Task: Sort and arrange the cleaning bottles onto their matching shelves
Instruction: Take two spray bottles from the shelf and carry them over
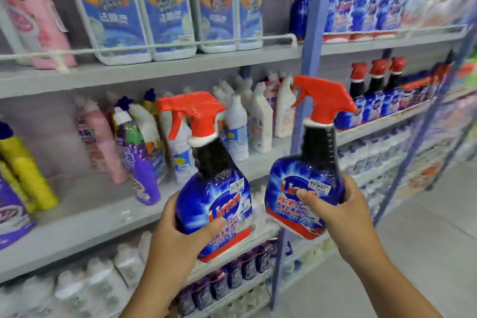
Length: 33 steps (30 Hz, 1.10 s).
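Note:
I hold two matching blue spray bottles with red trigger heads in front of the shelves. My left hand (178, 237) grips the base of the left spray bottle (214, 188), which tilts slightly left. My right hand (343, 214) grips the right spray bottle (307, 178) at its lower body, thumb across the label. Both bottles hang in the air before the middle shelf (85, 217). A row of the same red-topped blue bottles (374, 100) stands on the right unit's middle shelf.
White, pink, purple and yellow bottles (134, 142) crowd the middle shelf at left. Large white jugs (124, 10) fill the top shelf. A blue upright post (309, 59) divides the two shelf units. Grey floor (426, 240) lies at right.

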Tool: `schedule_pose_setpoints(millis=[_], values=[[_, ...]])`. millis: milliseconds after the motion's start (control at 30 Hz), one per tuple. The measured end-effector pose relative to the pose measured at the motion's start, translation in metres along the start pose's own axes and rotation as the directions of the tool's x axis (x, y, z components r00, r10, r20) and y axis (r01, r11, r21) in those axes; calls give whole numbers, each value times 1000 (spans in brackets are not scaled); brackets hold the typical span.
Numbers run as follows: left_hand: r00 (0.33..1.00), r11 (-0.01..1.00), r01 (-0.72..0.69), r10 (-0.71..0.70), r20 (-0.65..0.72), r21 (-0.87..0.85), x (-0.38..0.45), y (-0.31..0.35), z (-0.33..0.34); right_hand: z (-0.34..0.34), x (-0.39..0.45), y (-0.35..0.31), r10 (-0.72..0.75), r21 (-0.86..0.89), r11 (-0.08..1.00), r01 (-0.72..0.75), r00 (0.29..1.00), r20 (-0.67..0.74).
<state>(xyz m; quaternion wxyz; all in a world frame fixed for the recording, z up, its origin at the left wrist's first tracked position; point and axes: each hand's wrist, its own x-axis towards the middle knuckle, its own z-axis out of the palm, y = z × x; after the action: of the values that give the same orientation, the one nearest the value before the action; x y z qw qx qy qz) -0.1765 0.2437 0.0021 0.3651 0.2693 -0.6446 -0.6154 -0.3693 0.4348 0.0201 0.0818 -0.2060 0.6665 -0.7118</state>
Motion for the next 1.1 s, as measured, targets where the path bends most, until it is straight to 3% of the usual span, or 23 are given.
schedule_pose_setpoints(millis=[267,500,733,1100], values=[[999,1000,-5,5,-48,6,33,-3,192,-158,111,15,-11,-13,1000,11,1000,15],[996,1000,27,-26,-89,3,56,-8,306,-252,206,35,24,-41,999,-25,999,-25],[994,998,61,-58,-96,29,122,-29,381,-279,300,60,14,-61,998,-19,996,-88],[993,996,-26,35,-111,82,257,-56,452,-284,449,90,-37,-164,986,11,988,-153]])
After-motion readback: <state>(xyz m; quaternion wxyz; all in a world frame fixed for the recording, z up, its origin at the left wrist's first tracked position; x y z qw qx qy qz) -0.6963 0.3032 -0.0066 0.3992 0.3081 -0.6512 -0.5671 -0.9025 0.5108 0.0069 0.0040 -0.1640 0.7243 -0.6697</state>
